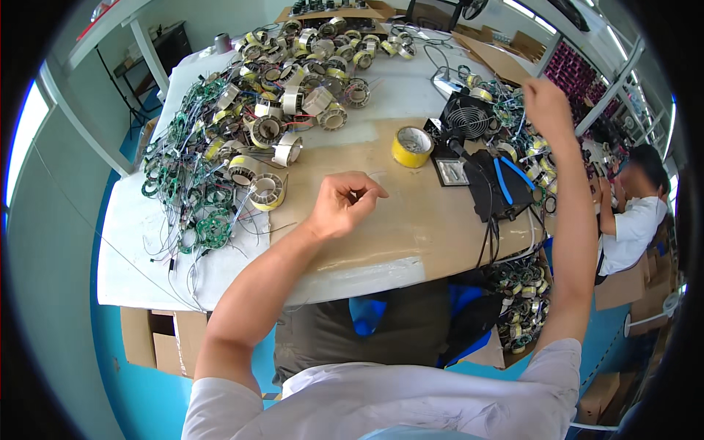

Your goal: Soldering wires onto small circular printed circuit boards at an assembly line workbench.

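My left hand [343, 205] is above the brown board [367, 235] on the table, thumb and forefinger pinched together. Whatever sits between those fingertips is too small to make out. My right hand [547, 110] is raised at the far right, its fingers curled closed, near a heap of coils and wires [513, 110]; its fingertips do not show what they hold. Between the hands stands a roll of yellow tape [412, 147]. Pliers with blue handles [503, 182] lie on a black box [484, 192], beside a black fan unit [468, 117].
Wound ring coils with yellow tape [268, 130] pile up at the left and back. Green ring circuit boards with wires [213, 227] spread along the left. A box of coils [524, 301] is under the table's right edge. Another person [634, 213] sits at far right.
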{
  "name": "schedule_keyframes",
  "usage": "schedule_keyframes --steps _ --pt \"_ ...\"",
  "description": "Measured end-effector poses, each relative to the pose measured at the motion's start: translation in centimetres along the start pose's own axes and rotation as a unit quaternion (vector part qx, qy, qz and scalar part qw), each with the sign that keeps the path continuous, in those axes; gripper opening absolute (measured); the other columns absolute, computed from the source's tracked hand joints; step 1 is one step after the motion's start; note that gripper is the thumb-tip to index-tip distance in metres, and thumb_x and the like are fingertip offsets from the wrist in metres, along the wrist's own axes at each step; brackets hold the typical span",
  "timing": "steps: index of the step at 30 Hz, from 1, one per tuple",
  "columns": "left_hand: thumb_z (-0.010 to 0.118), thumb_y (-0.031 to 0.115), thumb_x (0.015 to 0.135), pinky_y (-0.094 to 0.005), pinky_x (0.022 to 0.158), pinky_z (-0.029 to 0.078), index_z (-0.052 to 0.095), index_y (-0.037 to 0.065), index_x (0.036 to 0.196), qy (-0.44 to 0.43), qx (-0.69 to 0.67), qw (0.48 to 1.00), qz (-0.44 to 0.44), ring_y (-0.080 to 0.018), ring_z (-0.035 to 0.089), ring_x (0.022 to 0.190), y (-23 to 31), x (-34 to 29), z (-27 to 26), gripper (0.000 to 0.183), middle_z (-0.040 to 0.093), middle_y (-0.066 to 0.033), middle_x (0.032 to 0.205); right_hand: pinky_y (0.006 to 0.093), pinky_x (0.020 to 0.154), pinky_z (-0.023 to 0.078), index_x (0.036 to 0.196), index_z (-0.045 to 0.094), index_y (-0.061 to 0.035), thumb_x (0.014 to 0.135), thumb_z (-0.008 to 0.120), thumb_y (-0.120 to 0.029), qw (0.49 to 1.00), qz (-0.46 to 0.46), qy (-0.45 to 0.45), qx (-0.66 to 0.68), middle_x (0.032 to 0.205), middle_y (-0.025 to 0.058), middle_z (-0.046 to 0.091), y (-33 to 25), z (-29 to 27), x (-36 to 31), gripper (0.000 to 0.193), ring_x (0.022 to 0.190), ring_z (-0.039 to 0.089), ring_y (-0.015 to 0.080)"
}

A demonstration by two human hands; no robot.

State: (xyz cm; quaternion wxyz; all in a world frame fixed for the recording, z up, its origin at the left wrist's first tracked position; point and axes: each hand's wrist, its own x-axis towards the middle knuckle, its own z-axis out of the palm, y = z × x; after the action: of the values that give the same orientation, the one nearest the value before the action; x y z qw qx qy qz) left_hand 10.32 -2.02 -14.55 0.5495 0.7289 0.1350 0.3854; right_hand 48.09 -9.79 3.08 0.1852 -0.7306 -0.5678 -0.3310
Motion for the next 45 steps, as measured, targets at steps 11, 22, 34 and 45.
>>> schedule_keyframes --steps 11,22,34,45 --pt "0.065 0.002 0.085 -0.0255 0.050 0.036 0.073 0.000 0.080 -0.010 0.065 0.996 0.058 -0.0071 0.049 0.057 0.7 -1.0 -0.9 0.010 0.059 -0.0040 0.068 0.0442 0.105 0.044 0.126 0.063 -0.0076 0.082 0.072 -0.010 0.947 -0.207 -0.076 0.235 0.135 0.0206 0.051 -27.9 13.3 1.2 0.045 0.123 0.052 0.0380" --pt "0.063 0.004 0.086 -0.0256 0.048 0.038 0.072 -0.002 0.079 0.014 0.037 0.998 0.055 -0.0069 0.050 0.055 0.9 -1.5 -0.1 0.013 0.060 -0.0040 0.067 0.0373 0.077 0.057 0.108 0.065 -0.0002 0.085 0.076 -0.030 0.872 0.025 0.001 0.489 0.098 0.0147 0.070 -23.9 11.4 6.5 0.039 0.085 0.071 0.0291" --pt "0.056 0.017 0.102 -0.0208 0.049 0.028 0.070 -0.001 0.086 0.310 -0.111 0.941 0.072 -0.0017 0.039 0.055 1.9 0.6 -3.9 0.028 0.052 0.0060 0.064 0.0318 0.076 0.059 0.111 0.058 0.0030 0.083 0.078 -0.010 0.844 0.031 0.215 0.491 0.114 0.0186 0.066 -20.3 11.3 -6.9 0.037 0.092 0.070 0.0265" --pt "0.064 0.020 0.096 -0.0199 0.047 0.033 0.074 0.000 0.096 0.292 -0.071 0.954 -0.016 -0.0022 0.046 0.053 -0.2 1.0 -2.9 0.022 0.063 0.0001 0.069 0.0300 0.079 0.060 0.109 0.057 0.0038 0.082 0.079 -0.005 0.802 0.071 0.193 0.561 0.115 0.0186 0.067 -21.1 10.1 -7.5 0.036 0.097 0.070 0.0231"
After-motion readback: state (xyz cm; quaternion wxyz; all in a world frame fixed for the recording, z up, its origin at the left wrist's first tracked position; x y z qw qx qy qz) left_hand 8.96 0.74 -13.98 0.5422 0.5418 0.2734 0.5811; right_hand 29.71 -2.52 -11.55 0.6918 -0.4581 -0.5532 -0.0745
